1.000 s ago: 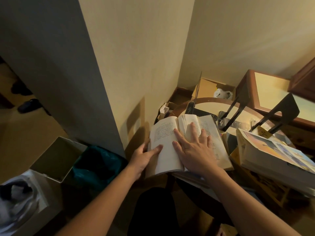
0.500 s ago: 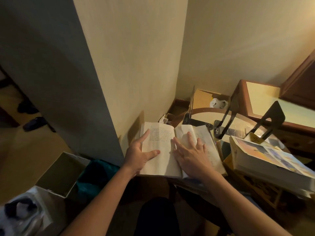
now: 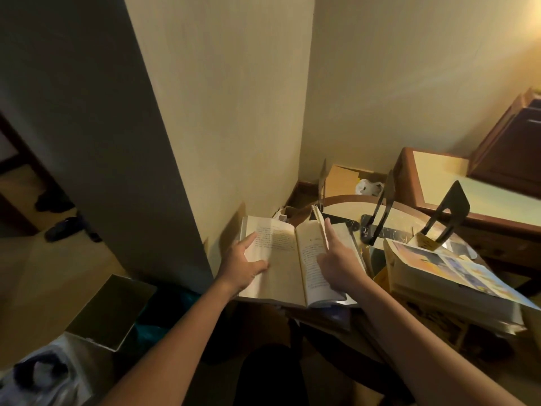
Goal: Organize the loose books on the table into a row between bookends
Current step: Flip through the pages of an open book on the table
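Looks early in the job: no row formed between the bookends (image 3: pixel 448 213), which stand apart at the far side of the bench (image 3: pixel 345 205) with nothing upright between them. Seems occupied with the open book (image 3: pixel 281 259), lying face-up at the near left edge of the bench, just left of the stack of books (image 3: pixel 433 276) and apparently jutting a little past the rim. Left grip (image 3: pixel 243 266) released, laid flat on the left page with forefinger straight and thumb resting on the paper. Right grip (image 3: pixel 333 265) on the right page, forefinger straight against a single leaf standing on edge; no pinch visible, and hard to tell about the remaining fingers. Pages up, covers down, gutter running from the near edge away toward the far wall, leaning slightly left; long axis along that same near-to-far line, head of the page apparently at the far end. Next, probably: let the raised leaf fall, fold one half over the other to close the volume, then grasp it by the spine, turn it upright and carry it right and back to the bookends. Calls for care at the rim while closing, and for a spine-out orientation on arrival.
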Available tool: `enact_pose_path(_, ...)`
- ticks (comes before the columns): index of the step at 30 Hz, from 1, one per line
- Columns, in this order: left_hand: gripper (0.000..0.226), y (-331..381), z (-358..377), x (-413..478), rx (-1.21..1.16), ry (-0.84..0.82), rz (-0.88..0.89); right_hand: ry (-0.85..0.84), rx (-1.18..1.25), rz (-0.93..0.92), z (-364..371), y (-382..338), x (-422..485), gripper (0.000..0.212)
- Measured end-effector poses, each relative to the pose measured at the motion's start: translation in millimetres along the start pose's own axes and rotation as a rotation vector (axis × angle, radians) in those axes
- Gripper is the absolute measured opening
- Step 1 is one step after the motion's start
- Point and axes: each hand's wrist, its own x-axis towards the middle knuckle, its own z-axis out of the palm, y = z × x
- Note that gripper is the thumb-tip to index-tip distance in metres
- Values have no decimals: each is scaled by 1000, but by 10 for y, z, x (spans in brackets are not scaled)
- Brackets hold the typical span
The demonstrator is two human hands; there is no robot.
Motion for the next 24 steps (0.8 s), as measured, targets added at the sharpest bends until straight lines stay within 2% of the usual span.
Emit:
enact_pose_path(5, 79, 81, -43, 48, -3, -62, -8, -17, 43, -53, -68, -295, -51, 78)
enact_pose_path(11, 88, 107, -60, 37, -155, -110, -38, -83, 170, -63, 122, -543, -95, 86)
enact_pose_path(17, 57, 190, -90, 50, -315, -84, -102, -82, -2, -117, 395, -602, -109, 93)
enact_pose_path(20, 51, 179, -123, 84, -422, -75, -148, -104, -64, -181, 456, -600, -161, 84)
enact_pose_path(22, 67, 144, -124, 121, -446, -123, -153, -140, -106, -209, 456, -563, -172, 70)
enact_pose_path(24, 74, 156, -94, 65, -375, -94, -126, -147, -186, -245, 438, -519, -158, 54)
